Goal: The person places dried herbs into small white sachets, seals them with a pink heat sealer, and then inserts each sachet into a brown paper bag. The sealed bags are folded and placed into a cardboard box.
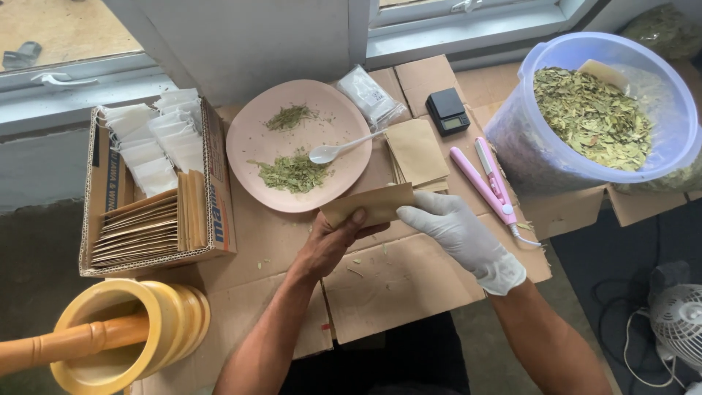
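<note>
Brown paper pouch (369, 205) sits pinched between my bare left grip (333, 238) and my gloved right grip (457, 230), both clenched on it just over the cardboard-covered desk (395, 281), below the pink plate (256, 164) of crushed leaves, beside a stack of matching pouches (417, 153).

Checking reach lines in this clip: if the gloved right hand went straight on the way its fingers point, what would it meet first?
The right hand points left, already touching the brown paper pouch. Beyond that, it would probably meet the left hand gripping the pouch; depth is unclear.
</note>
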